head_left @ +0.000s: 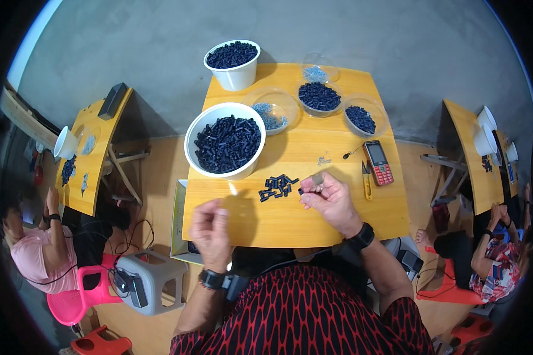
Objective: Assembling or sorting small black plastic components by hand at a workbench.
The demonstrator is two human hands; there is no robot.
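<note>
- Worktop (pixel 337 219) of yellow-orange wood carries everything in use; the person sits at its near edge in a red-and-black patterned top.
- Right hand (pixel 328 198) rests on the worktop with its fingertips pinched on a small dark plastic piece and what looks like a bit of pale metal; it sits just beside the loose cluster of short black plastic tubes (pixel 277 186) lying on the bare wood.
- Left hand (pixel 210 228) is raised over the near edge, fingers curled together; whether anything small is between them cannot be told.
- Large round white plastic tub (pixel 225 142), beside the cluster to its left, is heaped nearly full of the same black pieces, and a second white tub (pixel 232 59) at the far edge is full too.
- Three clear shallow plastic bowls sit beyond: one with small grey metal parts (pixel 270 115), two with black pieces (pixel 318 96) (pixel 360 118); a smaller clear dish of grey parts (pixel 315 73) is behind them.
- By my judgement the work is far from finished: the tubs are almost brimming, and only a handful of pieces lies out beside the hands.
- Red push-button phone (pixel 378 163) and yellow-handled snips (pixel 367 180) lie to the right, untouched.
- Other people sit at neighbouring worktops at both sides.
</note>
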